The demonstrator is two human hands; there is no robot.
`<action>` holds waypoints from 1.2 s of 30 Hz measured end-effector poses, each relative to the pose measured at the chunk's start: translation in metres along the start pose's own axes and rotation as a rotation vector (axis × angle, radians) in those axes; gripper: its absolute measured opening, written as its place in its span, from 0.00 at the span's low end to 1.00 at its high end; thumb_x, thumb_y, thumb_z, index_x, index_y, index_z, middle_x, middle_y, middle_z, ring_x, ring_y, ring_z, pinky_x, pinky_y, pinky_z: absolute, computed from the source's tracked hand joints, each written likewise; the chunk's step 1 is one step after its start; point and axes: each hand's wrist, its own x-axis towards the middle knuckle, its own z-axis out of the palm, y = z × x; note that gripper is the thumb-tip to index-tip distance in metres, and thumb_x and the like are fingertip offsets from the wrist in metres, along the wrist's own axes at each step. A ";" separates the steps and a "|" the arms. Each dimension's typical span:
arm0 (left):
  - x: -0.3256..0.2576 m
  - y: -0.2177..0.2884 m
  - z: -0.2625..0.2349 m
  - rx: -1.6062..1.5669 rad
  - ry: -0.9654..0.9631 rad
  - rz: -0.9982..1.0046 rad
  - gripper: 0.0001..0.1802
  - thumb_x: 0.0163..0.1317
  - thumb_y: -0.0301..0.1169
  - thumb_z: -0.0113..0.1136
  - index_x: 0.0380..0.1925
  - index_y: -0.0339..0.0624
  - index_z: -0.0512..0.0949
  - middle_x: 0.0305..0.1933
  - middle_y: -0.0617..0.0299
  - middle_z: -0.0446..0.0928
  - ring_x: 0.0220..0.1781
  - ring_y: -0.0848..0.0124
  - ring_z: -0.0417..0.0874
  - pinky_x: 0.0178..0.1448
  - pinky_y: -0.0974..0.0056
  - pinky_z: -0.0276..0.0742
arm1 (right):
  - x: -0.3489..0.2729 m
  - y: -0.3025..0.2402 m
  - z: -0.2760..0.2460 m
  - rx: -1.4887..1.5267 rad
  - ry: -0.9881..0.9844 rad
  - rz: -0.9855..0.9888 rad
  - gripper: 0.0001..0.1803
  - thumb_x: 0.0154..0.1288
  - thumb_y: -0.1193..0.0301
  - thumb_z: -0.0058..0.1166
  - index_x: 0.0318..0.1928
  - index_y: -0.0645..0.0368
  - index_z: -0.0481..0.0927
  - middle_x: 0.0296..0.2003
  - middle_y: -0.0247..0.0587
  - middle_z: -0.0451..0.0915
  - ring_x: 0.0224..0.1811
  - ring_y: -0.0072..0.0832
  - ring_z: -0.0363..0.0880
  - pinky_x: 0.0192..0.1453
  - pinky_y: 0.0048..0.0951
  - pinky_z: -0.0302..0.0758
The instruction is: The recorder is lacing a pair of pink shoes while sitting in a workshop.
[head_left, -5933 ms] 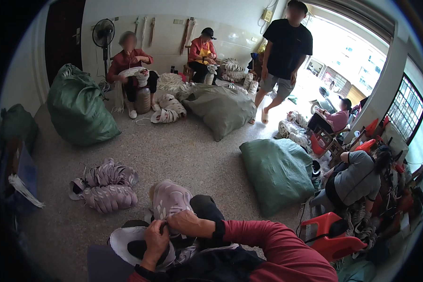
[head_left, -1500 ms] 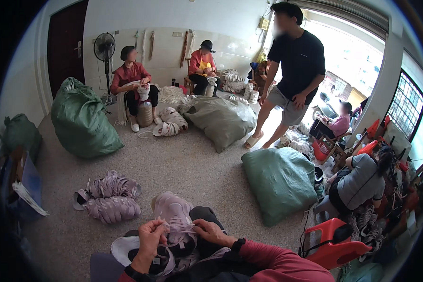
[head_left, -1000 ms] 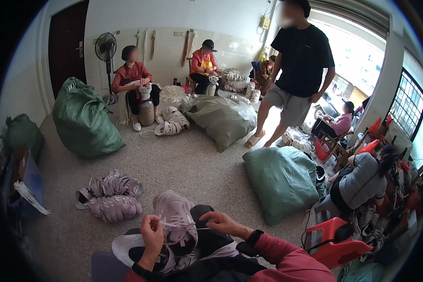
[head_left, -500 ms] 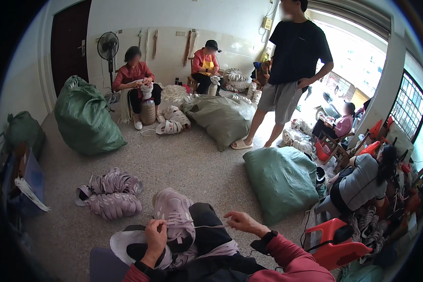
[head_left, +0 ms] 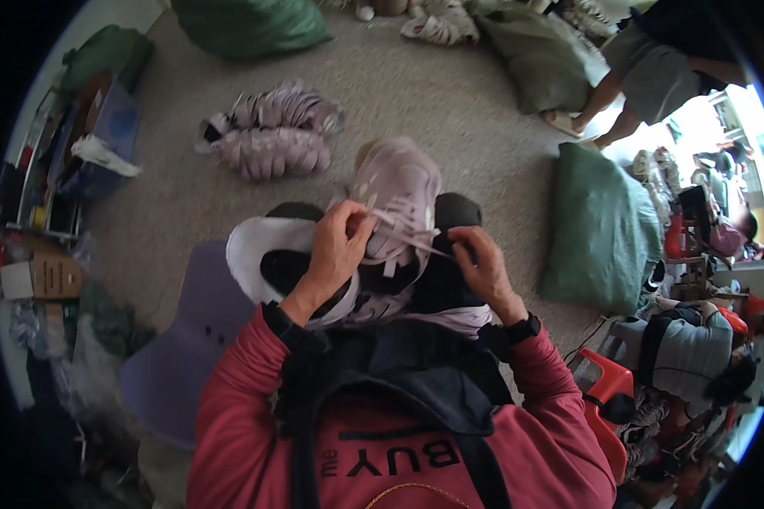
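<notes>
- Grey carpeted floor [head_left: 484, 110] is spreading under everything, carrying sacks, shoes and seated people.
- Green sacks are lying on it: a flat one [head_left: 603, 229] well to the person's right, a darker one [head_left: 246, 25] at the top edge, and an olive one [head_left: 543, 59] beside another person's bare legs [head_left: 620, 93].
- Red sleeves of the person's top [head_left: 399, 450] are coming up from the lower edge, with a dark apron over the chest.
- Lilac plastic stool [head_left: 178, 356] is standing just beside the person's left arm.
- Pale lilac shoes are lying in a bundled heap [head_left: 272, 136] on the floor ahead, well apart from the hands.
- One lilac sneaker [head_left: 399, 195] is resting on the person's dark-trousered knees, toe pointing away, between the two hands.
- White-rimmed shoe [head_left: 272, 254] with a black inside is lying just left of the sneaker, under the left wrist.
- Left hand [head_left: 335, 250] is curling over the sneaker's near side, its fingers [head_left: 356, 225] pinching one end of the lace at the eyelets.
- Right hand [head_left: 484, 267] is sitting at the sneaker's right side, its fingers [head_left: 463, 246] clenching the other end of the lace.
- Pale lace [head_left: 416, 242] is stretching taut from the left fingers across to the right ones.
</notes>
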 end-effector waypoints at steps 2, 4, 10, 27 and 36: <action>-0.005 -0.008 -0.003 0.068 -0.003 0.015 0.06 0.64 0.25 0.63 0.39 0.37 0.77 0.31 0.51 0.79 0.34 0.53 0.82 0.40 0.56 0.77 | -0.002 -0.007 0.003 0.073 -0.032 0.121 0.15 0.69 0.80 0.54 0.55 0.63 0.78 0.45 0.42 0.83 0.48 0.30 0.83 0.56 0.30 0.77; -0.006 -0.012 -0.003 0.119 0.020 0.138 0.06 0.66 0.24 0.62 0.39 0.34 0.76 0.28 0.57 0.76 0.27 0.68 0.78 0.35 0.64 0.74 | -0.006 -0.011 0.008 0.152 -0.026 0.160 0.17 0.69 0.81 0.54 0.57 0.63 0.77 0.47 0.40 0.83 0.48 0.28 0.82 0.56 0.29 0.77; -0.006 -0.002 -0.008 0.038 -0.028 -0.048 0.04 0.67 0.24 0.58 0.37 0.36 0.74 0.31 0.50 0.79 0.32 0.53 0.81 0.39 0.57 0.77 | -0.003 -0.015 0.024 0.327 -0.109 0.285 0.23 0.69 0.83 0.53 0.64 0.62 0.73 0.50 0.37 0.81 0.50 0.22 0.79 0.58 0.26 0.76; 0.002 -0.007 -0.008 0.068 -0.029 -0.037 0.05 0.72 0.26 0.55 0.37 0.35 0.74 0.28 0.53 0.80 0.29 0.60 0.83 0.33 0.60 0.77 | 0.005 -0.019 0.032 0.612 -0.133 0.347 0.23 0.72 0.80 0.56 0.65 0.63 0.72 0.47 0.32 0.79 0.50 0.18 0.77 0.59 0.22 0.76; 0.000 -0.007 -0.020 -0.051 -0.127 -0.073 0.08 0.77 0.30 0.53 0.44 0.34 0.75 0.32 0.59 0.83 0.30 0.75 0.84 0.37 0.68 0.80 | -0.010 -0.013 0.025 0.620 -0.132 0.339 0.20 0.71 0.82 0.51 0.62 0.63 0.73 0.42 0.33 0.81 0.43 0.19 0.80 0.51 0.22 0.78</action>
